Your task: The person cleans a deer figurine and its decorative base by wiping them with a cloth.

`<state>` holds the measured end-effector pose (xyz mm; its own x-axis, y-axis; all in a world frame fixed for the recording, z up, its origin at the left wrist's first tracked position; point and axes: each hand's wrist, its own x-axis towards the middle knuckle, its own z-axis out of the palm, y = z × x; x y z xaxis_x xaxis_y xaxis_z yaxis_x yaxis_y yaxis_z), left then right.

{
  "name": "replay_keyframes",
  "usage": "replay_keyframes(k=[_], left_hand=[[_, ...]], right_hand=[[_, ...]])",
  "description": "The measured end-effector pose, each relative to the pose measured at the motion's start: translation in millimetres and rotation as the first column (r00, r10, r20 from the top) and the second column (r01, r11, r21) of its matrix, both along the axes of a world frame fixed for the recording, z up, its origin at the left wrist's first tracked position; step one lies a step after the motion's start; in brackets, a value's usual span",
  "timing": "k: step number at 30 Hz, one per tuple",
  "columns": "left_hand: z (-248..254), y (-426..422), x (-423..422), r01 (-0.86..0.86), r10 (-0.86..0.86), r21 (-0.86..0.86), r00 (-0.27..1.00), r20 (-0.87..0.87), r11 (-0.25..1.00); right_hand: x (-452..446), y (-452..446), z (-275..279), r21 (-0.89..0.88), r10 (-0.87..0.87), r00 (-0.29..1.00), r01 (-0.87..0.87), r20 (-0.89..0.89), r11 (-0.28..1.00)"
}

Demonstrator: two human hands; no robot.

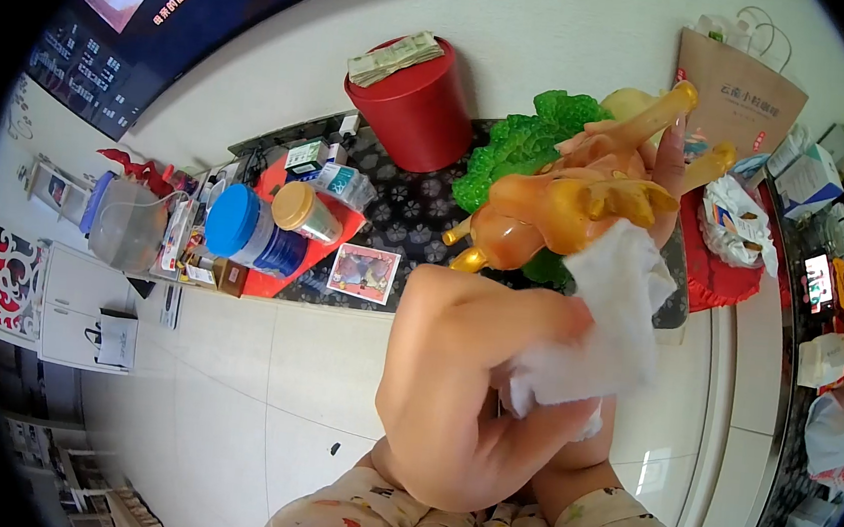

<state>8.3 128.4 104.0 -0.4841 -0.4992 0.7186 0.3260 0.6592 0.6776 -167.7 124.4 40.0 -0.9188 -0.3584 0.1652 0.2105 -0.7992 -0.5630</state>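
A glossy amber-and-gold ornament (536,218) with bright green crinkled leaves (528,137) is tilted over the dark patterned cabinet top. Behind its upper right part, my right hand (667,164) supports it, with some fingers showing and the palm hidden. My left hand (463,368) is closed around a crumpled white cloth (608,315), just below and in front of the ornament. The cloth's upper end reaches the ornament's lower right side. Motion blurs the cloth and fingers a little.
On the cabinet stand a red round box (411,107) with banknotes (395,58) on its lid, a blue-lidded tub (254,234), a tan-lidded jar (306,213) and a picture card (364,273). A brown paper bag (738,95) and a white plastic bag (739,221) are at the right.
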Motion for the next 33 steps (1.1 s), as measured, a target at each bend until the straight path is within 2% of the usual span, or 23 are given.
replay_keyframes(k=[2,7,10,13,16,19,20,24,29,33], left_hand=[[-6,1,-3,-0.025,0.026,0.065,0.999,-0.02,0.998],[-4,-10,-3,0.029,-0.03,0.043,0.999,0.022,0.999],[-1,-9,0,0.08,-0.083,0.172,0.997,0.007,0.982],[2,-2,3,0.054,-0.052,0.312,0.999,-0.015,0.948],[6,0,7,0.029,-0.037,0.304,0.999,0.022,0.952],[3,2,6,-0.008,0.001,0.255,1.0,0.028,0.967],[3,-1,7,-0.013,0.002,0.208,0.999,0.05,0.978],[5,0,9,0.031,-0.05,0.217,0.995,0.086,0.976],[2,0,6,0.046,-0.049,0.269,0.999,0.004,0.962],[-4,-1,3,-0.007,0.016,0.187,0.999,-0.044,0.982]], right_hand=[[-1,0,-1,0.001,0.008,1.0,-0.008,0.005,1.0],[-2,0,-3,0.021,0.008,1.0,-0.007,-0.023,1.0],[-2,1,-2,0.046,-0.017,0.999,0.019,-0.044,0.999],[-3,-1,-6,0.036,-0.032,0.999,0.033,-0.026,0.999],[-3,0,-4,0.072,-0.051,0.997,0.055,-0.058,0.996],[0,-3,-3,0.03,-0.087,0.994,0.089,-0.059,0.996],[0,-2,-4,0.03,-0.067,0.996,0.068,-0.052,0.997],[-1,-1,-5,0.014,-0.021,0.999,0.022,-0.031,1.0],[-3,-1,-6,0.011,-0.025,0.999,0.026,-0.047,1.0],[-2,-1,-6,0.014,-0.029,0.998,0.03,-0.052,0.999]])
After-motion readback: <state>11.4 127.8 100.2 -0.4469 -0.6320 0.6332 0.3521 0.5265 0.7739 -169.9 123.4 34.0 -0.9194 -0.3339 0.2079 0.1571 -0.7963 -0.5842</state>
